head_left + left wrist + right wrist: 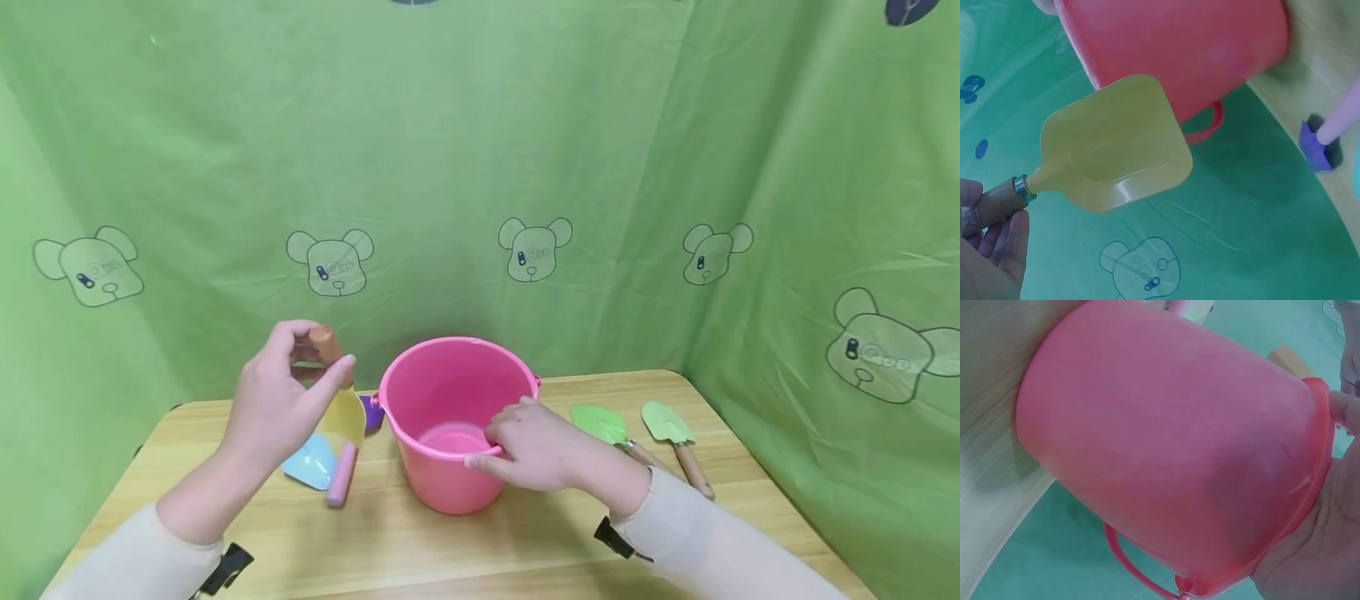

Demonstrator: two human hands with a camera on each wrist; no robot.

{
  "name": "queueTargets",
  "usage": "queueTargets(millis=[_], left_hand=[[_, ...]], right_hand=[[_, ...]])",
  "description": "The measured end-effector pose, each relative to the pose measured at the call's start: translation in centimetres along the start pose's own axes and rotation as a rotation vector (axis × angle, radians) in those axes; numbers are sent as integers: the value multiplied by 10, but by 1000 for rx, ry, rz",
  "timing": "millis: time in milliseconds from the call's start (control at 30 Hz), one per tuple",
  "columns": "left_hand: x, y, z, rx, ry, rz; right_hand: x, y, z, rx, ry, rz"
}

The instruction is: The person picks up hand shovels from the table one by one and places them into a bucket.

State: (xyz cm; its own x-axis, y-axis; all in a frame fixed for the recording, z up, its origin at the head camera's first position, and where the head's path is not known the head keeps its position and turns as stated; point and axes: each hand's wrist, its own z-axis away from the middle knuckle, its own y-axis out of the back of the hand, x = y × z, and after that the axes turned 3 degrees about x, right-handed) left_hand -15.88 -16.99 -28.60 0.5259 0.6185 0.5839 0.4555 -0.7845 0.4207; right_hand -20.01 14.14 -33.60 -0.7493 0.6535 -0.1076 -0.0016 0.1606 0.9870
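Observation:
A pink bucket (450, 483) stands upright on the wooden table, and its inside bottom shows bare in the head view. My right hand (540, 446) grips the bucket's near right rim, thumb outside and fingers over the edge. Left of the bucket, my left hand (281, 400) holds a toy shovel by its brown wooden handle (997, 206), blade downward. The shovel's yellow blade (1116, 144) is broad and square-ended, and overlaps the bucket's side in the left wrist view. In the right wrist view the bucket's wall (1166, 431) fills most of the picture.
Left of the bucket lie a light blue blade (311, 462), a pink handle (342, 477) and a purple tool head (371, 412). On the right lie a bright green leaf-shaped trowel (600, 423) and a pale green shovel (667, 422). Green cloth (450, 167) hangs behind the table.

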Motion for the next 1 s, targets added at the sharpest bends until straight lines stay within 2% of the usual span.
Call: queueTargets(millis=[133, 367, 633, 1000], left_hand=[[4, -2, -3, 3, -6, 24], [12, -4, -10, 30, -53, 49], [25, -9, -23, 33, -56, 82], [39, -27, -38, 17, -85, 148]], right_hand=[[0, -1, 0, 0, 12, 3], [1, 0, 0, 7, 12, 0], [1, -1, 0, 6, 12, -1], [0, -1, -1, -2, 0, -2]])
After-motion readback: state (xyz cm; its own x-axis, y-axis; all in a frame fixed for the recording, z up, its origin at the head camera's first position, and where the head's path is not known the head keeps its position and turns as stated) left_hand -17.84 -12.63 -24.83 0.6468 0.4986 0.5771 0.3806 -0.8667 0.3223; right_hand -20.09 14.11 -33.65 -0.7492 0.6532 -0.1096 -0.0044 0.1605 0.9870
